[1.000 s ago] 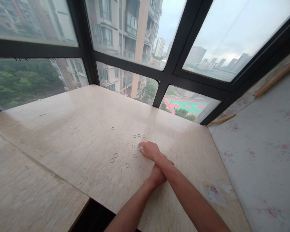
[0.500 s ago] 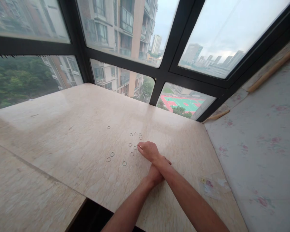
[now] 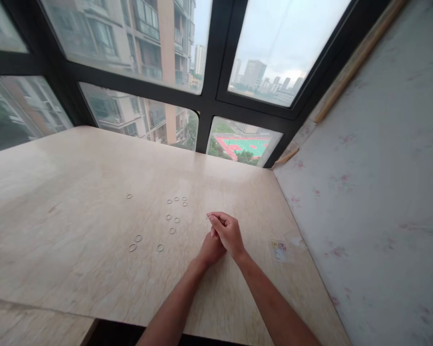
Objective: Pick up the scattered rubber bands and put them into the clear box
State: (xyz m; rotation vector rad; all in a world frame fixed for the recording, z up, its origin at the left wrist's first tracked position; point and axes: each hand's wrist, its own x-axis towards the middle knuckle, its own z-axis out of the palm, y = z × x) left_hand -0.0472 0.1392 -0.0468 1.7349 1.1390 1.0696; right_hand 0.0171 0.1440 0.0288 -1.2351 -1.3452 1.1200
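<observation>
Several thin metal rings lie scattered on the marble-patterned surface, among them a lone ring [image 3: 129,196] farther left and a ring [image 3: 160,248] nearer me. My right hand [image 3: 228,230] is closed in a pinch, with a small ring [image 3: 208,216] at its fingertips, raised to the right of the scattered rings. Just below and partly behind it, my left hand [image 3: 211,249] rests near the surface; its fingers are mostly hidden by my right hand, so whether it holds anything does not show.
A clear plastic packet [image 3: 282,251] with small coloured items lies to the right, near the floral-papered wall [image 3: 346,192]. Dark window frames [image 3: 205,103] border the far edge. At the near edge there is a dark opening [image 3: 119,332].
The view has swung to the right. My right hand has moved away from the scattered rings, and a ring now shows at its fingertips. My forearms no longer cross.
</observation>
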